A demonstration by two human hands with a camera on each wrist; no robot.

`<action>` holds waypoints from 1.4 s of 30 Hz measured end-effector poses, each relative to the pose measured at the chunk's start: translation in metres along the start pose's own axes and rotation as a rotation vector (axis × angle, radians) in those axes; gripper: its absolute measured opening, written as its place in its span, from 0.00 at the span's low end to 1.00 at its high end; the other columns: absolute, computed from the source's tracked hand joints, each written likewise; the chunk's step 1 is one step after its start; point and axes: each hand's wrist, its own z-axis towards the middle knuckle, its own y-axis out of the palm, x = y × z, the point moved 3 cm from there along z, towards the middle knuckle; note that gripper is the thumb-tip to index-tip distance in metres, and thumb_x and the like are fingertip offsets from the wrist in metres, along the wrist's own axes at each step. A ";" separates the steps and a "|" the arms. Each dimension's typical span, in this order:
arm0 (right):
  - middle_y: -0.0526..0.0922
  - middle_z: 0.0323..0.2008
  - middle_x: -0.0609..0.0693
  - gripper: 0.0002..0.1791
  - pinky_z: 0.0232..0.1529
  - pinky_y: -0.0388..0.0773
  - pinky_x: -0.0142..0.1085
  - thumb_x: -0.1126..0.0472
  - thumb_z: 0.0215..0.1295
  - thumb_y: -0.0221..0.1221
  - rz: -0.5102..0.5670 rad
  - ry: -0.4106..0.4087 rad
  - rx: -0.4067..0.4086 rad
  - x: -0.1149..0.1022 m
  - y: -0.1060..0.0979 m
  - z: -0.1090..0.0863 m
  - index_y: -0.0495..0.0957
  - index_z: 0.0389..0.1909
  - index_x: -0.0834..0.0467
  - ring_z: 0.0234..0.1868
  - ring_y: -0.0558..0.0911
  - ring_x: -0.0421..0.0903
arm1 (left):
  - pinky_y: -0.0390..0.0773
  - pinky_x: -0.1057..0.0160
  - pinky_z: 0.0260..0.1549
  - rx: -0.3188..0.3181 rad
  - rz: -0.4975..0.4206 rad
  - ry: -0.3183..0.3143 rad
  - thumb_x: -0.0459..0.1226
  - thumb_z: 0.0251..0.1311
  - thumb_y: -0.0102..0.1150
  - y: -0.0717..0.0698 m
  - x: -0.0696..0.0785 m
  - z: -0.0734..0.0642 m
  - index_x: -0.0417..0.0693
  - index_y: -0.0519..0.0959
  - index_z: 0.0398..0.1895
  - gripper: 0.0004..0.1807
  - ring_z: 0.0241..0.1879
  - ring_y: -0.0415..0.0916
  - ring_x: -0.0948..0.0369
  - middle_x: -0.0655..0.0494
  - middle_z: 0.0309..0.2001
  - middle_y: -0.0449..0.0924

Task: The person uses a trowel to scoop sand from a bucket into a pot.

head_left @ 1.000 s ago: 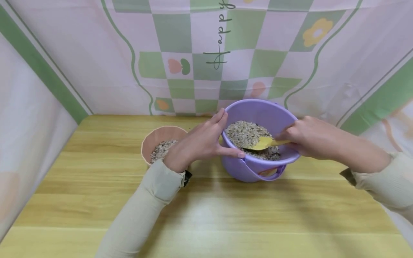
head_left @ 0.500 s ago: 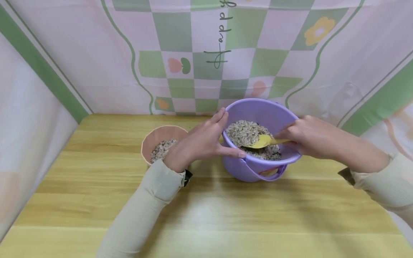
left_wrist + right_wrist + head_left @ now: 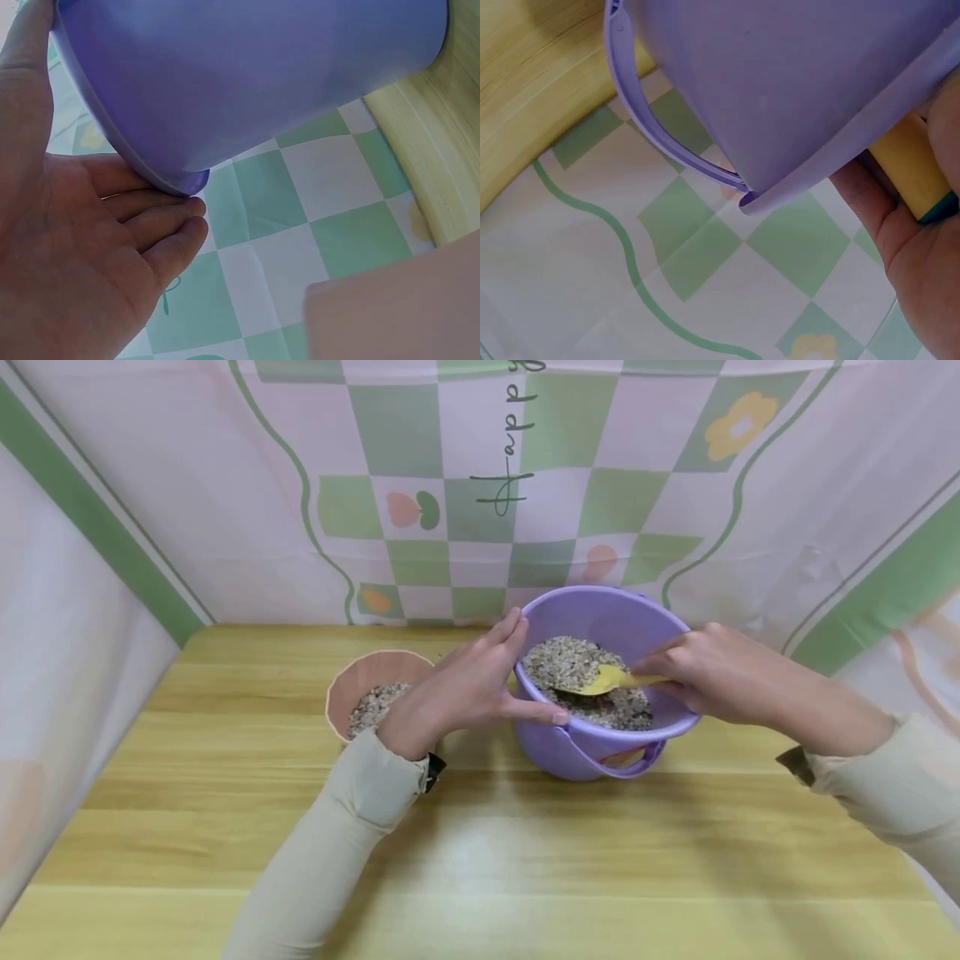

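Note:
A purple bucket [image 3: 570,752] stands on the wooden table, partly filled with pale gravel-like grains [image 3: 566,662]. My left hand [image 3: 468,689] rests on the left side of its rim, thumb and fingers spread apart and fairly straight. In the left wrist view the fingertips [image 3: 176,232] lie by the rim's edge. My right hand [image 3: 723,677] comes over the right rim and grips the handle of a small yellow shovel [image 3: 609,679]; its blade sits in the grains. The right wrist view shows the yellow handle [image 3: 915,169] with a dark green end against my palm.
Left of the bucket stands a pink faceted bowl [image 3: 360,681] holding similar grains, partly hidden by my left wrist. The bucket's carry handle [image 3: 637,768] hangs down at the front. Behind the table [image 3: 480,877] hangs a checked green and white cloth [image 3: 480,510].
The shovel's blade has shifted a little up and left in the grains, and my right hand has moved slightly with it. My left hand keeps its place on the rim.

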 end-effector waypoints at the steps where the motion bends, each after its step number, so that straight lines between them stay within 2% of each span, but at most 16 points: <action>1: 0.89 0.36 0.50 0.19 0.24 0.83 0.37 0.70 0.45 0.73 0.003 0.001 0.003 0.000 0.000 0.000 0.88 0.42 0.56 0.26 0.86 0.50 | 0.62 0.53 0.69 0.000 0.001 0.001 0.72 0.45 0.64 0.000 0.000 0.000 0.38 0.42 0.79 0.71 0.74 0.52 0.44 0.41 0.79 0.33; 15: 0.89 0.37 0.53 0.17 0.27 0.85 0.40 0.70 0.48 0.72 0.006 0.018 -0.006 0.000 0.001 0.002 0.88 0.43 0.58 0.29 0.87 0.52 | 0.61 0.52 0.69 0.003 0.001 -0.010 0.72 0.44 0.64 -0.001 -0.001 0.000 0.38 0.43 0.79 0.71 0.74 0.51 0.43 0.41 0.79 0.33; 22: 0.89 0.37 0.56 0.18 0.23 0.84 0.39 0.71 0.46 0.71 -0.029 -0.073 0.081 0.000 0.003 0.002 0.87 0.42 0.60 0.27 0.87 0.53 | 0.61 0.51 0.69 -0.003 -0.002 -0.011 0.72 0.44 0.64 0.000 0.000 0.000 0.39 0.42 0.79 0.71 0.74 0.52 0.43 0.41 0.79 0.33; 28: 0.88 0.38 0.57 0.18 0.25 0.85 0.42 0.71 0.46 0.71 -0.029 -0.094 0.105 0.001 0.005 0.001 0.87 0.42 0.61 0.30 0.87 0.56 | 0.61 0.51 0.69 -0.007 -0.006 -0.011 0.72 0.44 0.64 0.001 0.000 0.000 0.39 0.42 0.79 0.72 0.74 0.51 0.43 0.42 0.79 0.32; 34: 0.88 0.38 0.58 0.17 0.26 0.85 0.43 0.72 0.47 0.70 -0.020 -0.093 0.131 0.000 0.004 0.002 0.87 0.42 0.62 0.30 0.87 0.56 | 0.63 0.51 0.68 0.002 0.006 -0.009 0.73 0.44 0.64 0.000 0.000 0.000 0.39 0.43 0.79 0.71 0.74 0.53 0.42 0.41 0.79 0.33; 42: 0.88 0.41 0.59 0.21 0.28 0.85 0.46 0.74 0.45 0.71 -0.007 -0.053 0.142 0.000 0.004 0.002 0.86 0.45 0.62 0.34 0.87 0.59 | 0.62 0.51 0.69 0.002 -0.003 -0.008 0.72 0.45 0.64 0.000 0.000 0.000 0.39 0.43 0.79 0.71 0.74 0.51 0.43 0.41 0.79 0.33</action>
